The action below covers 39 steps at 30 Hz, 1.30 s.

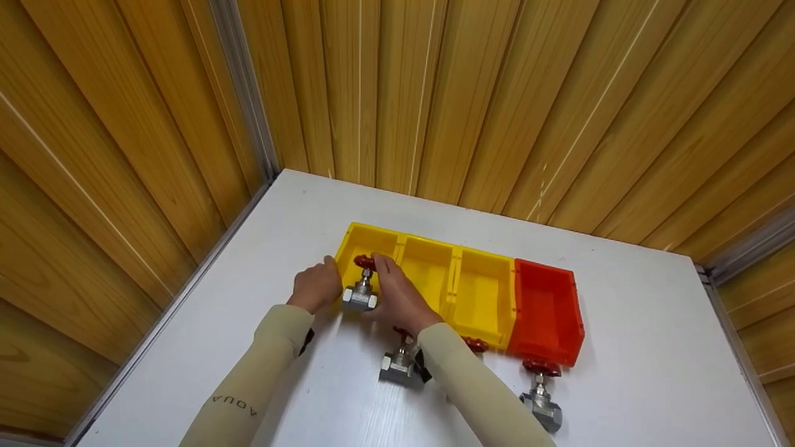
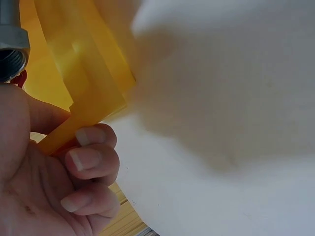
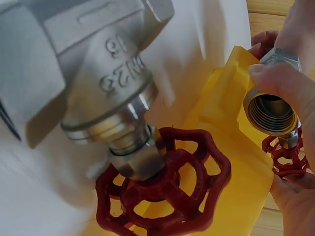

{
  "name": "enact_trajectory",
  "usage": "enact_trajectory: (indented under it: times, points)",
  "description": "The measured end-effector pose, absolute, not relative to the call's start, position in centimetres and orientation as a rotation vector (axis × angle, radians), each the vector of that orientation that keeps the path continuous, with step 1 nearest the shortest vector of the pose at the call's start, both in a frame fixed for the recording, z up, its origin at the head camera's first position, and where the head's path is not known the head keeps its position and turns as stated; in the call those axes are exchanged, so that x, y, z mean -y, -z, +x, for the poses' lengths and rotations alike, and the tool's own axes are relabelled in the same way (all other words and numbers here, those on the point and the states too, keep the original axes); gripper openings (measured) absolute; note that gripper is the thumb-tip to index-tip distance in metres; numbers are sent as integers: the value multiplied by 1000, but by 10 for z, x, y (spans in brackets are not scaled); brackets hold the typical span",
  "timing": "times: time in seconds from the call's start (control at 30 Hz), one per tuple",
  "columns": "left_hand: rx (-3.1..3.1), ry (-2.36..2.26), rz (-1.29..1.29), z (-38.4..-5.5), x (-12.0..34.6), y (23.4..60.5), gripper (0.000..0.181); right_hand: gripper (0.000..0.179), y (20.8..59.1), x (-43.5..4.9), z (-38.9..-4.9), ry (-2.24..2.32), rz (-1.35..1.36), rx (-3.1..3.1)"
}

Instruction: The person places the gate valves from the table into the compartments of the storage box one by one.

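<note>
A: Both hands met at one valve (image 1: pixel 360 292) at the front edge of the leftmost yellow bin (image 1: pixel 366 248), on a white table (image 1: pixel 652 347). What did the right hand (image 1: pixel 397 298) do?

B: It gripped the valve, thumb and fingers curled round the metal body; the wrist view showed the open threaded end (image 3: pixel 268 112) between the fingertips and the red handwheel (image 3: pixel 284 153) beyond them.

A: And the left hand (image 1: pixel 318 284)?

B: Its fingers (image 2: pixel 86 157) were curled against the bin's yellow edge (image 2: pixel 78 125), just beside the valve's threaded end (image 2: pixel 11 54). Whether they pinched the edge or only rested on it could not be told.

A: What else lay on the table?

B: Three yellow bins and a red bin (image 1: pixel 546 310) stood touching in a row. A second valve (image 1: pixel 400 360) stood near the right forearm, a third (image 1: pixel 541 397) in front of the red bin, and another red handwheel (image 1: pixel 477 344) showed behind the right sleeve (image 1: pixel 472 385). Wood-panelled walls (image 1: pixel 435 93) closed the corner.
</note>
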<state>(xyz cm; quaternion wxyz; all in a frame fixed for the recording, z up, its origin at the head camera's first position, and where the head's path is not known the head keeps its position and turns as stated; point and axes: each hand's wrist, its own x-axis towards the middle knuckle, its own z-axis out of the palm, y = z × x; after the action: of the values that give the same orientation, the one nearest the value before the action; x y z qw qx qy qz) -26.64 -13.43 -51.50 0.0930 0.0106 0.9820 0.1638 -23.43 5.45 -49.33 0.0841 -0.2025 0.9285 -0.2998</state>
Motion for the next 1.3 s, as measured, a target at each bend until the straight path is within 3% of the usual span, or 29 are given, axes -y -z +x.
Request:
enact_trajectory:
  times: [0.7, 1.3]
  points:
    - [-2915, -433, 33, -269, 133, 515, 45, 107, 493, -50, -251, 831, -619, -2803]
    - [-2870, -478, -15, -267, 134, 513, 48, 113, 493, -46, -265, 846, -518, -2807]
